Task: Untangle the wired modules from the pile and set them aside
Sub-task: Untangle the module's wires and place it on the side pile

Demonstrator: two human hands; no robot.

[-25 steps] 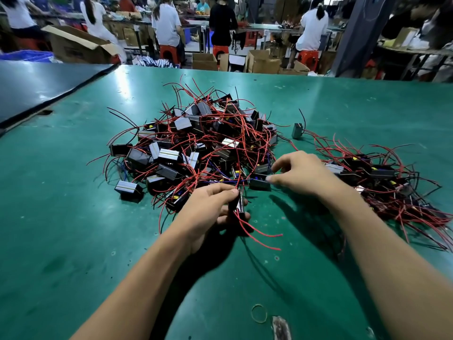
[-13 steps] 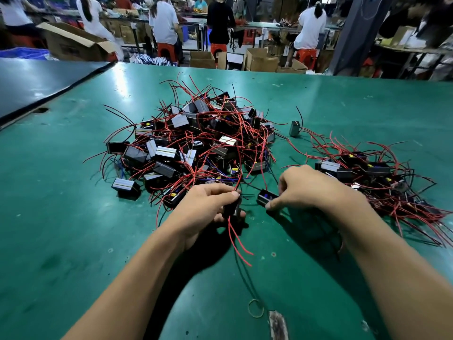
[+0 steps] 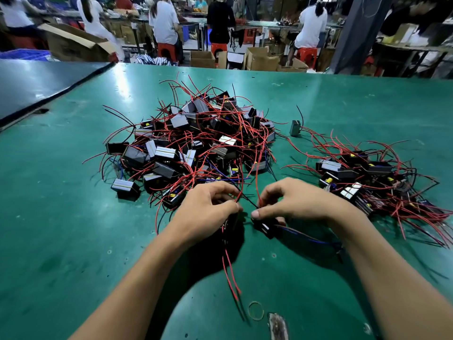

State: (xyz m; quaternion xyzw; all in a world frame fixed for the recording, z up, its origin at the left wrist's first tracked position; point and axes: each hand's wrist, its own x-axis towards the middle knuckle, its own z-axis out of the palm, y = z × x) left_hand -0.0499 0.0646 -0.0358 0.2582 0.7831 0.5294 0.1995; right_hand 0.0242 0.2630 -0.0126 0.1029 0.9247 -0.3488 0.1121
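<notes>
Right hand [image 3: 294,204] pinches boxy module [image 3: 266,228] (left hand [image 3: 206,209]: thin red wires [image 3: 230,273]).

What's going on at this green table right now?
A person is sorting wired modules with bare hands. The left hand grips a red-wired module whose wires hang down toward the camera. The right hand pinches a blue-wired module. Both are held just in front of the big tangled pile. A smaller pile lies to the right on the green table.
</notes>
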